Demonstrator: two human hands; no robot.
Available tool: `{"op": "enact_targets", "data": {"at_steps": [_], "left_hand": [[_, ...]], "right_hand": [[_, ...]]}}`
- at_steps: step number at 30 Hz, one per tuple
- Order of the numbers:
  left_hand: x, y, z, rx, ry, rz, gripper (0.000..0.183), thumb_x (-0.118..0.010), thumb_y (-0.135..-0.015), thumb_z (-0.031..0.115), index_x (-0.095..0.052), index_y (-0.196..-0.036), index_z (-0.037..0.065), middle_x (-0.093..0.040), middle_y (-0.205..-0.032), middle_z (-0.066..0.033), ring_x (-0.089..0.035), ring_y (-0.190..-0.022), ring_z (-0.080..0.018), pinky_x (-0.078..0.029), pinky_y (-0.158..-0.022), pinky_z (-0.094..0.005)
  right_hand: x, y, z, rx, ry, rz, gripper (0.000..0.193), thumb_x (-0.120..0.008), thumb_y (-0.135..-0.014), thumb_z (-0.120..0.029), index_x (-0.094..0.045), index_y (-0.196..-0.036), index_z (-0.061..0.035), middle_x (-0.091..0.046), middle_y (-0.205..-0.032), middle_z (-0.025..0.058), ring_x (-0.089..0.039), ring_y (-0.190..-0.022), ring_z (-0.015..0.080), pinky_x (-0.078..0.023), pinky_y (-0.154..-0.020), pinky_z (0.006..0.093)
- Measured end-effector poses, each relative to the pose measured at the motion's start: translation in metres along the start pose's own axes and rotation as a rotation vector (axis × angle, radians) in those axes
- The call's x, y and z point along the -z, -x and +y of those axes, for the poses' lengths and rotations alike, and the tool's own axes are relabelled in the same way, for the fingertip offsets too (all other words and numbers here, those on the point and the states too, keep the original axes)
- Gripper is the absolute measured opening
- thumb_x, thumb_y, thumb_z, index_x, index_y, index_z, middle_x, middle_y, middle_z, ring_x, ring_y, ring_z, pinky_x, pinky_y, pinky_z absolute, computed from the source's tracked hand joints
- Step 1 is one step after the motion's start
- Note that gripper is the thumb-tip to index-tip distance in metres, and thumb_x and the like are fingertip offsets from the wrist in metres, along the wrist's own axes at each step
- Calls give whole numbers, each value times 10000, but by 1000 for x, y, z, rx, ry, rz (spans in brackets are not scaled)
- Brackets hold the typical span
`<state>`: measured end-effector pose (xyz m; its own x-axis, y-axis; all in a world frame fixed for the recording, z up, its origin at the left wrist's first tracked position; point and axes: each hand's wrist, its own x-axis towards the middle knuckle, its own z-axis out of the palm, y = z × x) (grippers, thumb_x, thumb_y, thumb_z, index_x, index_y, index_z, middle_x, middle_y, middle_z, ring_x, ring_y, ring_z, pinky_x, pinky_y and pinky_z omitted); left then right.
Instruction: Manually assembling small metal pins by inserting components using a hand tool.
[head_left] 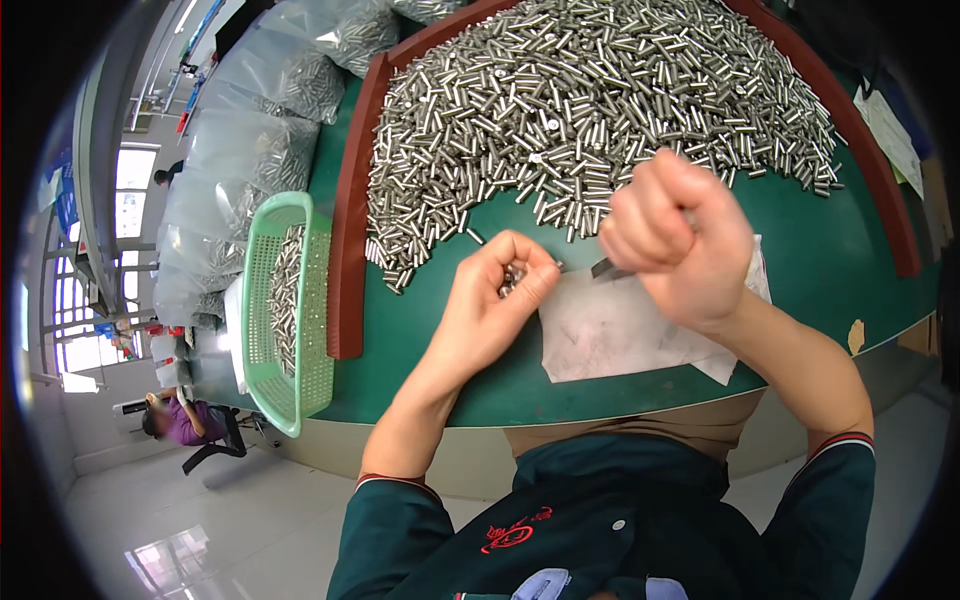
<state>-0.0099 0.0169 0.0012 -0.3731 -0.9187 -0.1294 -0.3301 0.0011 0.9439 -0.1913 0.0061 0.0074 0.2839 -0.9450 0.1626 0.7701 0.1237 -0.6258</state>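
My left hand is curled above the green tabletop, thumb against fingers, closed around several small metal pins that show in its hollow. To its right, my right hand is lifted and closed like a fist, slightly blurred. What it may hold is hidden. A short dark strip shows beside the fingers of the right hand, and I cannot tell whether they grip it. Beneath the right hand lies a smudged white sheet. Beyond both hands spreads a large heap of shiny metal pins.
Dark red rails border the heap. Left of the left rail stands a light green perforated basket with pins inside. Clear plastic bags of pins line up farther left. A person in purple sits in the background.
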Motion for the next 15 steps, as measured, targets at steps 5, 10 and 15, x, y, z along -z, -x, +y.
{"op": "enact_targets", "data": {"at_steps": [5, 10, 15], "left_hand": [[13, -8, -13, 317, 1000, -167, 100, -490, -872, 137, -501, -851, 39, -514, -759, -56, -289, -504, -37, -260, -463, -167], [14, -11, -9, 369, 939, -133, 181, -494, -869, 152, -495, -974, 4, -466, -713, -15, -282, -495, -25, -255, -451, -157], [17, -13, -9, 383, 959, -155, 200, -476, -869, 125, -498, -1010, -14, -544, -781, -69, -322, -503, -35, -277, -462, -166]], "right_hand": [[8, -6, -8, -10, -46, 97, 425, -286, -889, -250, -248, -478, -148, -208, -393, -37, -140, -350, 78, -160, -366, 242], [6, -6, -8, -29, -65, 116, 404, -294, -880, -225, -251, -488, -139, -208, -398, -36, -143, -362, 68, -147, -361, 228], [8, -7, -8, -38, -77, 95, 404, -301, -879, -233, -249, -489, -139, -209, -400, -36, -143, -362, 67, -148, -361, 228]]}}
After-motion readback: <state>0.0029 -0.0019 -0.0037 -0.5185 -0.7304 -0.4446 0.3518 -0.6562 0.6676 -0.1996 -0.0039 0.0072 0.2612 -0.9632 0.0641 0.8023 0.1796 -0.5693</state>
